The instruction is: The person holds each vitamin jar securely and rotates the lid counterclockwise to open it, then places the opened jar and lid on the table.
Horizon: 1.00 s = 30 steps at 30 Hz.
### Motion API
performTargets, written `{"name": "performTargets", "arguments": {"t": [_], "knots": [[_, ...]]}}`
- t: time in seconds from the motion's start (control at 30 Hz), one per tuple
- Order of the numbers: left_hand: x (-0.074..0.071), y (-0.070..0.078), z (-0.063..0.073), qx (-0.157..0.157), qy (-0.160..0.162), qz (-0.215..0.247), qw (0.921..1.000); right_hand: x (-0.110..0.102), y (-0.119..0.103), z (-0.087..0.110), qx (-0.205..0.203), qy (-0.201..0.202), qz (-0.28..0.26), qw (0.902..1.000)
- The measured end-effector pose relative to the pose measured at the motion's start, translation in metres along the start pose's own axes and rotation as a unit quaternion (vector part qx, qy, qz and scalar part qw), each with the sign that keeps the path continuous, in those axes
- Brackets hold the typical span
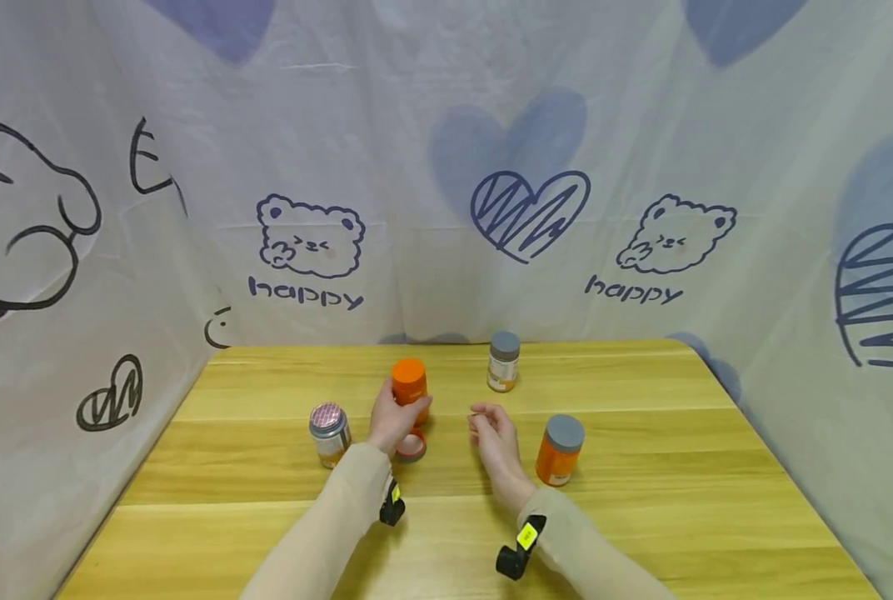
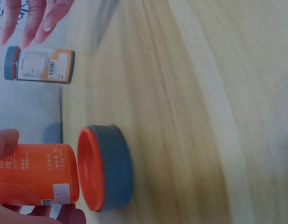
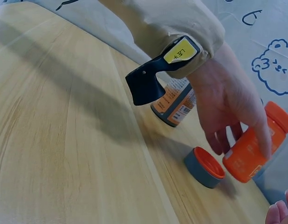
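My left hand [image 1: 392, 421] grips an orange bottle [image 1: 411, 385] with an orange top, thumb on one side and fingers on the other. Whether its base touches the table is hard to tell. Just in front of it, a grey lid [image 2: 117, 168] lies with its orange inside facing up. My right hand [image 1: 497, 446] hovers over the table with loosely bent fingers, holding nothing. To its right stands an orange bottle with a grey lid [image 1: 560, 454]. Left of my left hand is a bottle with a pink checked top [image 1: 330, 435].
A white-labelled bottle with a grey lid [image 1: 503, 362] stands near the back of the wooden table [image 1: 251, 483]. Behind and at both sides hangs a pale cloth [image 1: 416, 267] with hearts and bears. Each wrist carries a black camera mount [image 1: 520, 548].
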<state>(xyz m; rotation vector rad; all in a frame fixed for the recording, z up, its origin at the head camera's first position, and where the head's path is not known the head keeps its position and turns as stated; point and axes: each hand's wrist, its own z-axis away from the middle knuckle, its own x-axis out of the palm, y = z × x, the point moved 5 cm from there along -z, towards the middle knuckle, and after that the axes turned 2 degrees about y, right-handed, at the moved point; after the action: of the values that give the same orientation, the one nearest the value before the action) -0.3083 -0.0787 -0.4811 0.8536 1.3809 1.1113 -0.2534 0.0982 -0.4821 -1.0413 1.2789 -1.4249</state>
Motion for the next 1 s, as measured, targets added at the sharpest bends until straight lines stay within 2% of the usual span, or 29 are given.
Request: {"name": "performTargets", "arguments": {"t": [0.37, 0.63, 0.83, 1.0], "knots": [[-0.005, 0.029, 0.006, 0.071, 0.002, -0.025, 0.9971, 0.000, -0.009, -0.001, -0.016, -0.006, 0.000, 0.9999], [-0.012, 0.052, 0.020, 0.121, -0.005, -0.028, 0.9922, -0.001, -0.017, 0.000, -0.038, -0.016, 0.004, 0.9991], [-0.017, 0.062, 0.032, 0.160, -0.044, -0.048, 0.9850, -0.003, -0.025, 0.001, -0.055, -0.028, -0.009, 0.9980], [-0.019, 0.057, 0.047, 0.170, -0.101, -0.063, 0.9784, -0.004, -0.032, 0.004, -0.077, -0.052, -0.010, 0.9956]]}}
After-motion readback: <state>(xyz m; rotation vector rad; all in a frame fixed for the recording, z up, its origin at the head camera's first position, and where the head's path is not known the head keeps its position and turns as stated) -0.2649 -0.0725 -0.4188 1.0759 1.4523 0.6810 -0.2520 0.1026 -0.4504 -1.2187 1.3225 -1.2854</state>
